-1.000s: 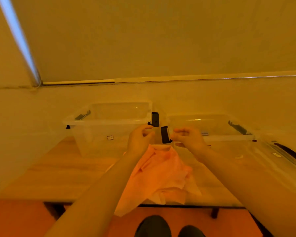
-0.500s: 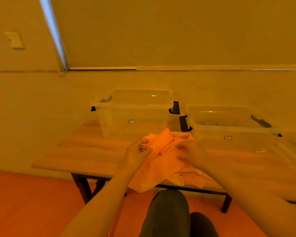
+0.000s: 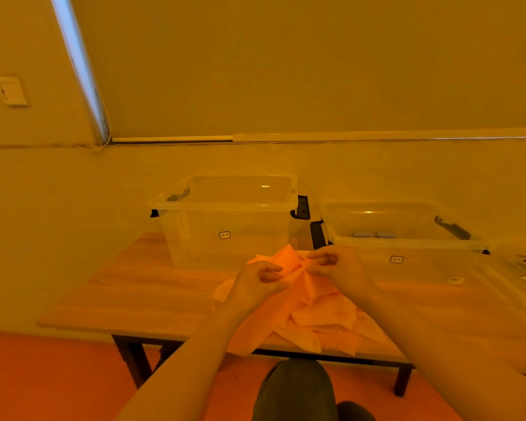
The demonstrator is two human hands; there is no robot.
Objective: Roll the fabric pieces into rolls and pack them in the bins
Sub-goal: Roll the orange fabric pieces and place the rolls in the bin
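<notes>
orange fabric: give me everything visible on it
The orange fabric looks like thin, soft cloth, crumpled and unrolled, possibly several pieces heaped. It lies on the wooden table before two clear bins, its near edge hanging over the table's front. The left hand and right hand pinch its raised upper part.

My left hand (image 3: 257, 282) and right hand (image 3: 336, 265) cover the fabric (image 3: 310, 311) where they pinch it. Third bin (image 3: 520, 268) is cut off at the right edge. Small grey items inside the right bin (image 3: 407, 238) are too blurred to identify.
</notes>
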